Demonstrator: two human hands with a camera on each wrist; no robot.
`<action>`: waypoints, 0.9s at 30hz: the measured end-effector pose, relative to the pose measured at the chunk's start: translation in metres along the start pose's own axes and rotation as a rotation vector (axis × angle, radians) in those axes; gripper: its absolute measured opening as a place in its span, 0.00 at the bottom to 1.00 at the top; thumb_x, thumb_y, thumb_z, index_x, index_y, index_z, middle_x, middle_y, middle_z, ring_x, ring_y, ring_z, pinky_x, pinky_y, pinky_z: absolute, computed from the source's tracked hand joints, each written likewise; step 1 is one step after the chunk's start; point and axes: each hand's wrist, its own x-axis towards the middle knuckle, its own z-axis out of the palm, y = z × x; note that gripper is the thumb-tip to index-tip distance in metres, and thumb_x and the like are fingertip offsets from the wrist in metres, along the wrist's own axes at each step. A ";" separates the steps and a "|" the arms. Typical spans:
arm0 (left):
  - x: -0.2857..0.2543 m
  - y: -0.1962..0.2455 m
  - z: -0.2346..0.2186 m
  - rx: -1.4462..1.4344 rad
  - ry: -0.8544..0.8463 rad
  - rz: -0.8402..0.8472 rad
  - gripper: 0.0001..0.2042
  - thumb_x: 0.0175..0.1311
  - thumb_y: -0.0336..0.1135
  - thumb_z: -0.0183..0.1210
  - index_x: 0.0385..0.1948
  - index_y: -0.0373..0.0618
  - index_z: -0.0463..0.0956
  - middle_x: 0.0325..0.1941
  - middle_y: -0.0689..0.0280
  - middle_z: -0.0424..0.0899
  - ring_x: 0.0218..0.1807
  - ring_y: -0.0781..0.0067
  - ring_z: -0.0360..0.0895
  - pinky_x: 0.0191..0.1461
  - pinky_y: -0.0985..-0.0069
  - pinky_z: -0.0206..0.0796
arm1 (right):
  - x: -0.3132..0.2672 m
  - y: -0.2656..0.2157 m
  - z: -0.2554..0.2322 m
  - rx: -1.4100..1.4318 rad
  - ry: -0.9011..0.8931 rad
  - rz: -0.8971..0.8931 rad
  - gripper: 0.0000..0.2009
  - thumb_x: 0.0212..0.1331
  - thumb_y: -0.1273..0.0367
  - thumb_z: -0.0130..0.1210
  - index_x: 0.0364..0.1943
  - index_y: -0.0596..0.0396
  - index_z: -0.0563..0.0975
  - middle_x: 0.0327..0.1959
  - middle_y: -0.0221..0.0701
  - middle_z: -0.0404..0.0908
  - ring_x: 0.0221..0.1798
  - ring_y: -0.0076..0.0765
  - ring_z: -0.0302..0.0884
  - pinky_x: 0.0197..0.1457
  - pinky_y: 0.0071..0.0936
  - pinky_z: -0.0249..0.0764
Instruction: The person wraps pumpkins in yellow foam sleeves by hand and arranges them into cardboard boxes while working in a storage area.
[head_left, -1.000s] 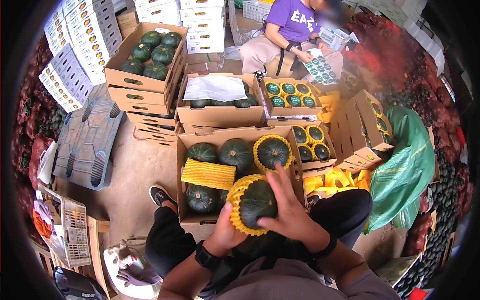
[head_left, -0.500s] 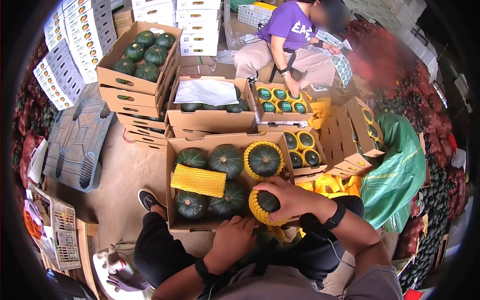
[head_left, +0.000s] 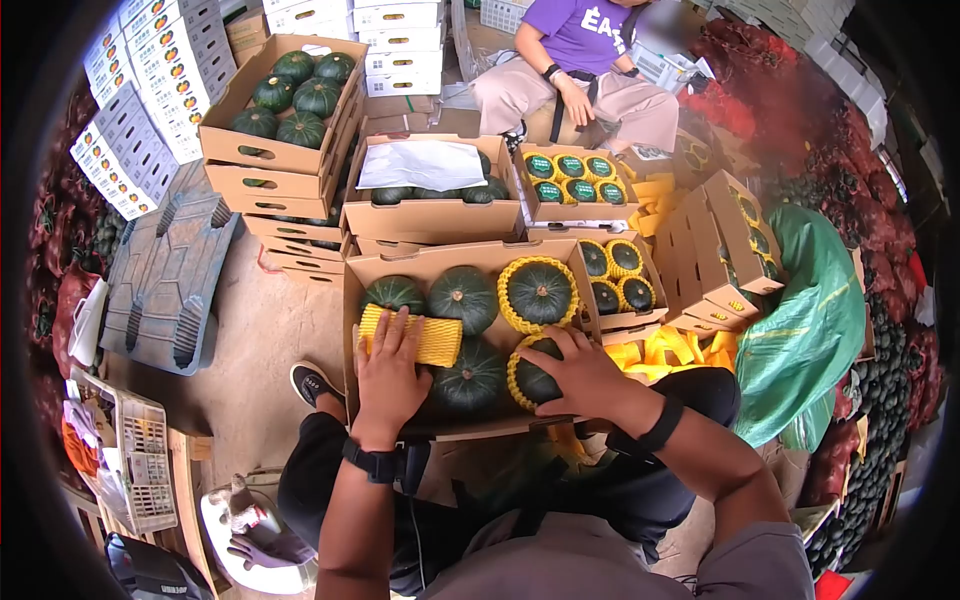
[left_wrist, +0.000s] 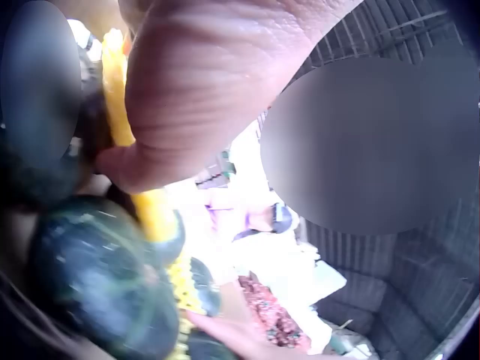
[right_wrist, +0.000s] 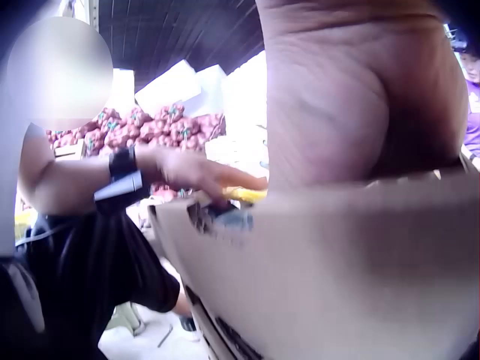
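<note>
My left hand [head_left: 393, 385] lies over a yellow foam net bundle [head_left: 440, 343] on the pumpkins, its fingers extended across the foam. In the left wrist view its thumb is beside the yellow foam [left_wrist: 156, 214], close to a bare dark green pumpkin [left_wrist: 97, 277]. My right hand [head_left: 595, 382] grips a pumpkin in a yellow foam net [head_left: 535, 378] at the front right of the cardboard box [head_left: 352, 300], fingers and thumb spread around it. Behind it sits another netted pumpkin [head_left: 540, 290]. Bare pumpkins [head_left: 463, 298] fill the left and middle. The box wall [right_wrist: 360, 255] hides the right fingertips in the right wrist view.
Behind stand boxes of pumpkins [head_left: 430, 222] and a box of labelled, netted pumpkins [head_left: 575, 212]. A seated person in purple [head_left: 575, 40] is beyond. Loose yellow nets [head_left: 665, 352] and a green sack [head_left: 805, 320] lie right; a blue-grey pallet [head_left: 165, 275] is left.
The netted pumpkin, first held by both hands, then by the right alone, has moved into the box's front right corner. My left hand has let go and moved forward-left onto the foam nets.
</note>
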 end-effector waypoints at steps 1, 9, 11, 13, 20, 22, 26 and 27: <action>0.001 -0.006 0.009 0.016 0.028 0.017 0.23 0.47 0.27 0.58 0.50 0.52 0.75 0.59 0.64 0.74 0.66 0.60 0.65 0.69 0.52 0.49 | -0.004 0.000 -0.005 -0.043 0.001 -0.028 0.40 0.42 0.51 0.67 0.64 0.37 0.63 0.66 0.48 0.55 0.65 0.60 0.57 0.65 0.49 0.61; -0.024 0.070 -0.032 -0.752 -0.214 0.180 0.11 0.58 0.36 0.59 0.39 0.43 0.75 0.36 0.54 0.80 0.37 0.49 0.78 0.38 0.63 0.71 | -0.031 -0.049 -0.016 1.796 0.392 0.240 0.19 0.69 0.62 0.43 0.57 0.60 0.69 0.56 0.36 0.70 0.58 0.32 0.69 0.60 0.31 0.65; -0.033 0.090 -0.031 -0.798 -0.193 0.148 0.12 0.58 0.41 0.60 0.33 0.41 0.75 0.28 0.54 0.78 0.32 0.49 0.77 0.34 0.63 0.70 | -0.040 -0.057 -0.006 1.355 0.225 0.148 0.17 0.70 0.65 0.43 0.55 0.62 0.71 0.49 0.33 0.76 0.52 0.28 0.72 0.56 0.25 0.67; -0.028 0.084 -0.038 -0.667 -0.276 0.153 0.14 0.57 0.43 0.60 0.28 0.41 0.75 0.25 0.54 0.77 0.29 0.51 0.77 0.30 0.62 0.69 | -0.047 -0.055 -0.007 1.415 0.083 0.200 0.16 0.70 0.68 0.43 0.55 0.63 0.71 0.46 0.32 0.77 0.50 0.25 0.73 0.54 0.22 0.68; -0.039 0.096 -0.031 -0.637 0.216 0.113 0.21 0.42 0.46 0.71 0.35 0.43 0.76 0.38 0.57 0.76 0.39 0.57 0.76 0.42 0.66 0.69 | -0.021 -0.053 -0.004 1.323 0.155 0.004 0.16 0.53 0.75 0.57 0.47 0.57 0.72 0.42 0.28 0.75 0.44 0.21 0.72 0.48 0.20 0.70; -0.034 0.108 -0.045 -0.683 0.146 0.098 0.34 0.42 0.45 0.72 0.52 0.41 0.70 0.56 0.52 0.65 0.59 0.53 0.63 0.60 0.65 0.59 | -0.003 -0.076 -0.009 1.481 0.682 0.156 0.14 0.53 0.74 0.60 0.40 0.55 0.67 0.39 0.27 0.71 0.42 0.21 0.70 0.46 0.20 0.69; -0.038 0.087 -0.027 -1.697 -0.220 -0.187 0.22 0.58 0.37 0.62 0.51 0.36 0.71 0.49 0.58 0.74 0.52 0.68 0.72 0.55 0.73 0.66 | 0.004 -0.070 0.019 1.207 0.885 0.110 0.11 0.56 0.79 0.52 0.40 0.55 0.64 0.34 0.26 0.71 0.37 0.19 0.70 0.42 0.18 0.69; -0.037 0.078 -0.024 -1.935 -0.341 -0.290 0.18 0.61 0.36 0.60 0.50 0.35 0.72 0.47 0.60 0.76 0.49 0.73 0.75 0.52 0.76 0.68 | 0.007 -0.065 0.010 1.095 0.877 0.100 0.10 0.56 0.81 0.49 0.40 0.55 0.64 0.34 0.27 0.72 0.38 0.20 0.71 0.43 0.19 0.70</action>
